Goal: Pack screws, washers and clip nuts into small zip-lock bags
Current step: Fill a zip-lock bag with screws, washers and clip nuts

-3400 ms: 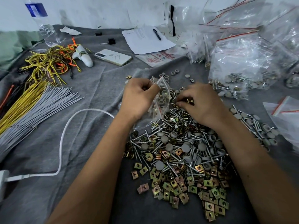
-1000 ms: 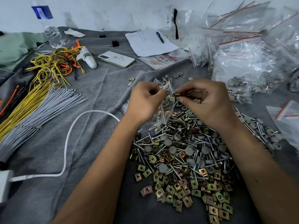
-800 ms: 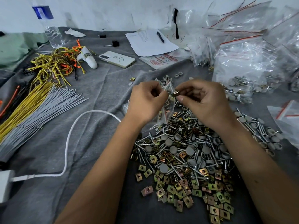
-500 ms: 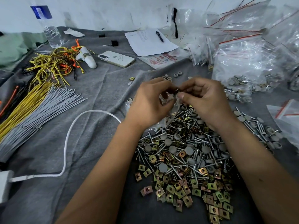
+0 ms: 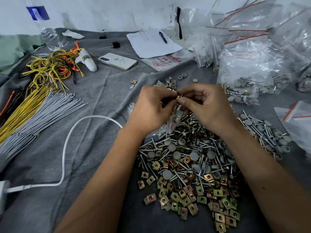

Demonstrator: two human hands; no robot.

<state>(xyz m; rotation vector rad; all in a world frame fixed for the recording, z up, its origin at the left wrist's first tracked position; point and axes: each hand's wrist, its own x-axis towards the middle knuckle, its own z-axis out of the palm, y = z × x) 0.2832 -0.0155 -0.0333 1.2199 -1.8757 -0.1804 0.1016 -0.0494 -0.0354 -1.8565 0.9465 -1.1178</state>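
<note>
A heap of silver screws (image 5: 188, 148), grey round washers (image 5: 176, 155) and brass-coloured clip nuts (image 5: 185, 197) lies on the grey cloth in front of me. My left hand (image 5: 151, 110) pinches the mouth of a small clear zip-lock bag (image 5: 174, 120) that hangs over the heap. My right hand (image 5: 205, 106) meets it fingertip to fingertip and pinches a clip nut (image 5: 178, 97) right at the bag's opening. Most of the bag is hidden behind my hands.
Filled and empty zip-lock bags (image 5: 252, 64) pile up at the right. Yellow and grey wire bundles (image 5: 33, 108) lie at the left, with a white cable (image 5: 67, 140), a phone (image 5: 117, 61), a paper with a pen (image 5: 151, 42) and a water bottle (image 5: 48, 36) further back.
My right hand lifted from the heap with a clip nut and brought it to the bag's mouth. My left hand raised the bag to meet it.
</note>
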